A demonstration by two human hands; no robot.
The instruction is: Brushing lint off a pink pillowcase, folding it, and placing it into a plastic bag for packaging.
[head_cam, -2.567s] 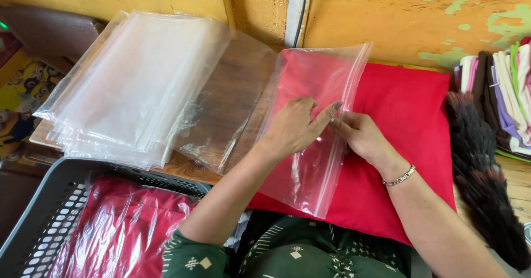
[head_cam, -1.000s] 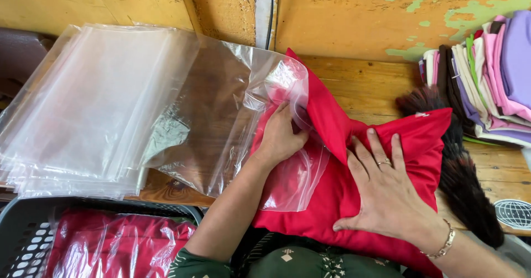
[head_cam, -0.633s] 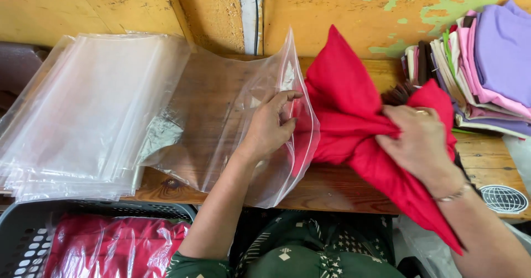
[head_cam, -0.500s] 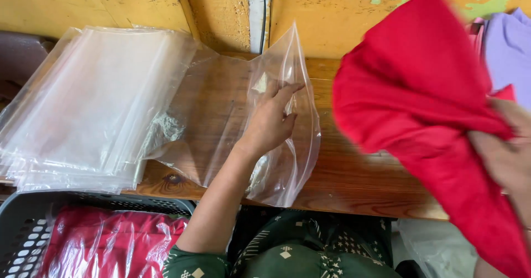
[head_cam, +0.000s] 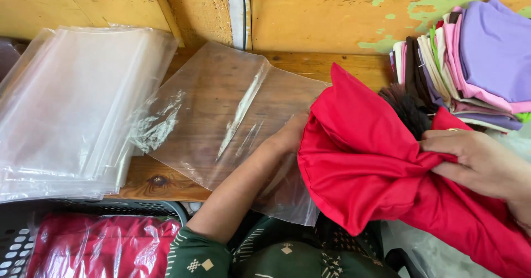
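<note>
Swung back down from its raised position, the red cloth [head_cam: 359,162] lay bunched in the right hand's [head_cam: 475,162] closed fist at the clear bag's [head_cam: 221,117] mouth. Left hand [head_cam: 287,137] touched the bag, its grip hidden behind cloth.

Two hands: left hand [head_cam: 289,137] near centre, right hand [head_cam: 475,159] at three o'clock. One red cloth [head_cam: 376,167] between them. One loose clear bag [head_cam: 227,117] lying flat at centre. One stack of clear bags [head_cam: 72,106] at nine o'clock, number uncountable. One grey basket [head_cam: 22,245] at seven o'clock. One pile of folded cloths [head_cam: 470,62] at two o'clock.
</note>
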